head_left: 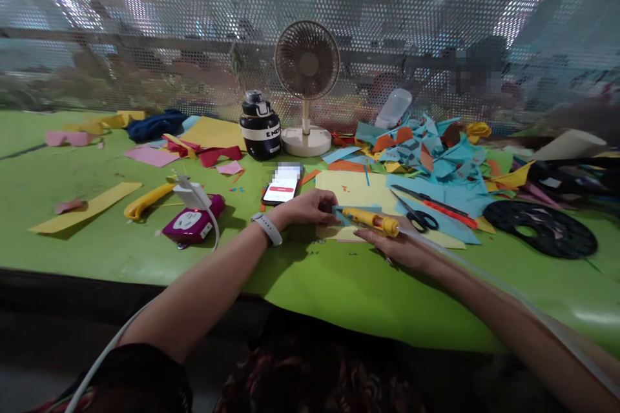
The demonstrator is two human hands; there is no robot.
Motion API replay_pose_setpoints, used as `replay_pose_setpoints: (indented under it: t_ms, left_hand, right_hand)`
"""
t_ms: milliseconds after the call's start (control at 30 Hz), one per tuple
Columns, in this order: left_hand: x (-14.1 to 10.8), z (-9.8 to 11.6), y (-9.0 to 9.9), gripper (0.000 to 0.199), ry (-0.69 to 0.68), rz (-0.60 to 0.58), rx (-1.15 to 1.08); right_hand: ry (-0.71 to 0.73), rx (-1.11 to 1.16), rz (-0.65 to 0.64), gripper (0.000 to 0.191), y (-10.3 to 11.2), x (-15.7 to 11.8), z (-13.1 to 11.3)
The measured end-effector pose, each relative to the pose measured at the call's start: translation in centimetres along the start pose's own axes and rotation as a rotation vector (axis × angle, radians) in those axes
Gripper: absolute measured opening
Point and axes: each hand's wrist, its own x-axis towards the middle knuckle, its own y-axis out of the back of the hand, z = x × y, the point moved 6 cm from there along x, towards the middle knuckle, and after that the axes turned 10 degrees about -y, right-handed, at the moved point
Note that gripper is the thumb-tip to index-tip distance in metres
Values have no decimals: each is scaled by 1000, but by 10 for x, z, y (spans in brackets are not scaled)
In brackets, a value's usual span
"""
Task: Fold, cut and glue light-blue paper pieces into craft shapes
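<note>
My left hand (pixel 312 206), a pale band at its wrist, is closed, its fingertips pinching a small piece of blue paper (pixel 372 208). To its right, my right hand (pixel 393 246) holds a yellow pen-like tool (pixel 371 221) from below. The tool's dark narrow tip points left at the blue paper, close to my left fingers. From its rear end a long translucent strand (pixel 484 264) runs back along my right forearm. Under both hands lie pale yellow sheets (pixel 349 181). Scissors with black handles (pixel 422 221) rest on blue paper just right of the tool.
A phone (pixel 283 184), a purple power socket (pixel 194 222) with a plugged-in charger and a yellow-handled tool (pixel 148 200) lie left. Behind stand a black bottle (pixel 260 129) and a fan (pixel 306 142). Paper scraps (pixel 431 148) and a black reel (pixel 542 229) are right.
</note>
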Motion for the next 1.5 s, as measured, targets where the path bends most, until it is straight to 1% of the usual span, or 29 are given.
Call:
replay_pose_setpoints:
  t_ms: [133, 300, 433, 600, 733, 933, 1033, 1133, 1300, 1367, 1500]
  left_hand:
    - [0, -1, 0, 26, 1, 1, -2]
    - [-1, 0, 0, 26, 2, 2, -9]
    - [-1, 1, 0, 25, 4, 3, -17]
    - [-1, 0, 0, 27, 9, 5, -19]
    - [-1, 0, 0, 28, 7, 8, -20]
    - [-1, 1, 0, 29, 5, 11, -24]
    - [-1, 1, 0, 29, 5, 13, -22]
    - [-1, 0, 0, 28, 6, 16, -23]
    - [-1, 0, -1, 27, 12, 2, -44]
    - [-1, 1, -1, 26, 12, 1, -51]
    - [-1, 2, -2, 25, 7, 4, -60]
  right_hand:
    - [-2, 13, 16, 44, 1, 0, 0]
    - [4, -10, -4, 43, 1, 0, -1]
    - [-5, 22, -31, 44, 1, 0, -1]
    - [-22, 31, 9, 47, 0, 1, 2]
    - [-36, 7, 15, 47, -1, 1, 4]
    - [-19, -2, 12, 48, 0, 0, 2]
    - [3, -23, 17, 46, 1, 1, 2]
    - [34, -94, 54, 42, 3, 2, 2]
    - [154, -340, 224, 39, 10, 0, -4]
    - [172, -375, 235, 40, 10, 0, -5]
    - [188, -379, 201, 37, 8, 0, -5]
